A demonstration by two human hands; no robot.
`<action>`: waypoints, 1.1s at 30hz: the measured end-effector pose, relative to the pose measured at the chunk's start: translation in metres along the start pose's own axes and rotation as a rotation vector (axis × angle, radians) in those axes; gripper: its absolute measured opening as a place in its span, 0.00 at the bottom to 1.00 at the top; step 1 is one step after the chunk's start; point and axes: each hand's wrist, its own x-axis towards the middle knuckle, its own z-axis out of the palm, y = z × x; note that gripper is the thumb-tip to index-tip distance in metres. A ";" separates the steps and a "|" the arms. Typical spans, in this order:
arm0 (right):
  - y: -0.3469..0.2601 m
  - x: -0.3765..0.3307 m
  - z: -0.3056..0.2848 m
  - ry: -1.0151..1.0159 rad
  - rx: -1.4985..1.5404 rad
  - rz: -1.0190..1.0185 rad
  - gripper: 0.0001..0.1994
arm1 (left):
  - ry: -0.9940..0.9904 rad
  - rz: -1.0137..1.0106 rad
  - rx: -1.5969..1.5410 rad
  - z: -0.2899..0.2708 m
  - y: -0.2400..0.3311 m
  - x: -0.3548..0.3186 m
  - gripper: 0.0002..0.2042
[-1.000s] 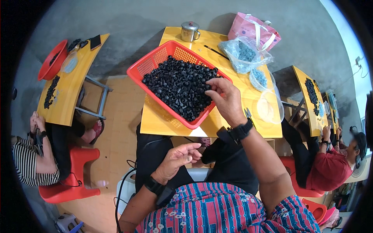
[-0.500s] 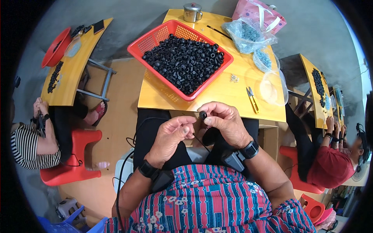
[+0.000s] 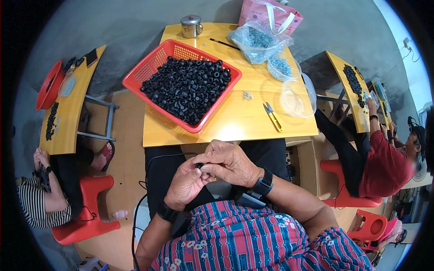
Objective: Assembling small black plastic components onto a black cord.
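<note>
Over my lap, just off the table's front edge, my two hands meet around a small round black cap-like part point(image 3: 199, 165). My left hand point(image 3: 184, 184) is closed with its fingertips pinching the part. From the other side my right hand point(image 3: 233, 163) presses in, thumb and curled fingers on the same part and touching the left fingertips. Most of the part is covered by fingers. On the table beyond, a red plastic basket point(image 3: 229, 96) holds a heap of similar black parts point(image 3: 185, 88).
Yellow-handled thread snips point(image 3: 273, 118) and small metal pieces point(image 3: 247, 95) lie on the yellow table point(image 3: 217, 135). Right of them stand a clear round lid point(image 3: 294, 101), a tub of screws point(image 3: 281, 67) and a plastic bag point(image 3: 260, 40). A metal mug point(image 3: 191, 27) is at the back. People sit at both sides.
My right hand has moved left and down to meet my left hand, bringing the black part between both. The head view has shifted, so the table appears lower and further left.
</note>
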 end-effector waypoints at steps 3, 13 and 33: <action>0.004 0.004 -0.012 0.068 -0.057 0.001 0.09 | -0.045 0.026 0.005 -0.019 -0.001 0.000 0.17; 0.075 0.008 -0.095 0.456 -0.647 0.369 0.17 | 0.037 0.020 0.079 -0.034 0.002 0.011 0.10; 0.088 0.020 -0.097 0.529 -0.554 0.360 0.10 | 0.047 -0.006 0.106 -0.035 0.000 0.012 0.10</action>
